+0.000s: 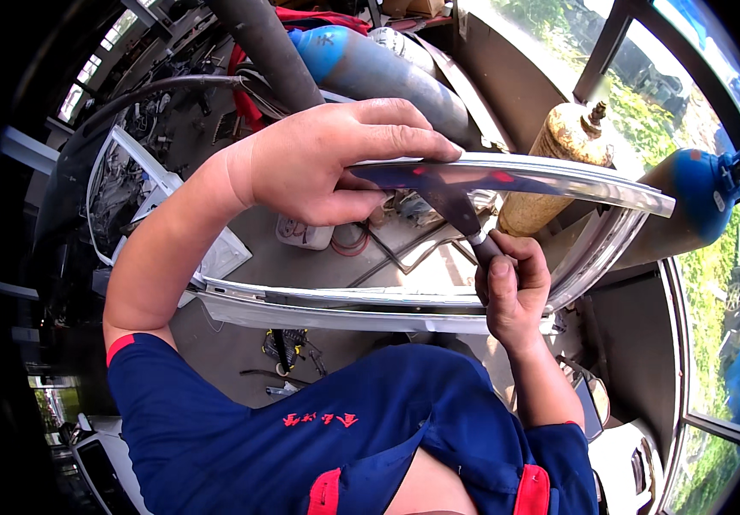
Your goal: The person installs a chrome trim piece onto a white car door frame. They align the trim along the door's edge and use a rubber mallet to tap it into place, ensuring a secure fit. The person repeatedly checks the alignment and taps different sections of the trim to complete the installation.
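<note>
Left hand [335, 159] gripping a long curved metal trim strip [558, 180] from above, fingers curled over its edge. Right hand [511, 287] closed around a scraper [460, 210], blade against the strip's underside. Farther right, a rusty gas cylinder [558, 142] and a blue cylinder [696, 193].

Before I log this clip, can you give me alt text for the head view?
A person's left hand grips a long, curved shiny metal trim strip, while the right hand holds a dark-handled tool against its underside. Beyond stand a blue gas cylinder and a rusty tan one, in a cluttered workshop beside greenery.
</note>
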The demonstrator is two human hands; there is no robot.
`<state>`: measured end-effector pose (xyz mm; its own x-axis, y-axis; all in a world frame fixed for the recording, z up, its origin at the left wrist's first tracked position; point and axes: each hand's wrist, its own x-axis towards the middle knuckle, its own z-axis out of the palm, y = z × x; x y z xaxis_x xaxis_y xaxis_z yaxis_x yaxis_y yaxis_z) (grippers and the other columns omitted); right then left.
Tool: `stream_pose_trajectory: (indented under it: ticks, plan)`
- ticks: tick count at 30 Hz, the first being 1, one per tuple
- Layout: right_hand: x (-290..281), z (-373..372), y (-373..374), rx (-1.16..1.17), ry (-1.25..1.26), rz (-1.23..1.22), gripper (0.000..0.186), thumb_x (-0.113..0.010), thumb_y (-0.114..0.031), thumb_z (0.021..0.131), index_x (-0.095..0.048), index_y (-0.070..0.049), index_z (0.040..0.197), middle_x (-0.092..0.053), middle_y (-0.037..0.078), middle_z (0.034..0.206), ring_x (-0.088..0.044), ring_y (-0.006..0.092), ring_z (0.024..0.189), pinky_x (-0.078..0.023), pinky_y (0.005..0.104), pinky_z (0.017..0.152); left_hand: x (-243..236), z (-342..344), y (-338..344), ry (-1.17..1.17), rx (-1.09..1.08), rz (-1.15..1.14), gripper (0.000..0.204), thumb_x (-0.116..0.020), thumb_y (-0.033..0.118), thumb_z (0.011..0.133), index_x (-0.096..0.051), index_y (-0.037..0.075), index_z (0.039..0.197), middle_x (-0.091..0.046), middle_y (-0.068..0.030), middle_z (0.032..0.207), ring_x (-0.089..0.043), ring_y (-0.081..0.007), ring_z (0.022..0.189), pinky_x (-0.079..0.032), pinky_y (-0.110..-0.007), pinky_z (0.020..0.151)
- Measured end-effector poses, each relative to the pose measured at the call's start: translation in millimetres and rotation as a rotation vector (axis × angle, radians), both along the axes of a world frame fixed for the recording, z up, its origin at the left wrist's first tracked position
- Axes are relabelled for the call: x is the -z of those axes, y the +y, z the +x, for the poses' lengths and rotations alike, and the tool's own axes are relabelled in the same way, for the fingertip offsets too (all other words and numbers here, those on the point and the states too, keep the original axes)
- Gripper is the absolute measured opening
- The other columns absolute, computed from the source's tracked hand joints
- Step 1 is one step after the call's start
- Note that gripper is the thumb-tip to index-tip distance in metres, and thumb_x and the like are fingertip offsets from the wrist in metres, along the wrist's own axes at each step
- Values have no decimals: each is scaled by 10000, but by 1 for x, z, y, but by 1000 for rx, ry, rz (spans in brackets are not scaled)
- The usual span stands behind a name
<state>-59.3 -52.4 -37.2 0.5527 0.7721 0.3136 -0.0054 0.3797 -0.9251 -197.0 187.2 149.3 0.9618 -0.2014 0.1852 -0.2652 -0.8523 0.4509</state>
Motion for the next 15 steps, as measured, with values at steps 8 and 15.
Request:
stream_pose_trajectory:
  ticks: [8, 15]
  plan:
    - [-29, 38, 4, -73, 185, -63, 492, -740, -298, 962, -602, 7, 1322, -641, 14, 790, -514, 39, 618, -397, 198, 536, 0, 2, 9, -6, -49, 23, 729, -606, -75, 675, -606, 83, 1386, -634, -114, 1201, -642, -229, 1015, -535, -309, 795]
    - [-54, 26, 26, 351, 412, 261, 300, -591, -324, 1045, -611, -33, 1115, -564, 21, 774, -502, 81, 649, -458, 254, 610, 9, -30, 40, 282, -102, -253, 826, -650, 328, 858, -339, 29, 1562, -642, -190, 1204, -662, -186, 1010, -572, -331, 837]
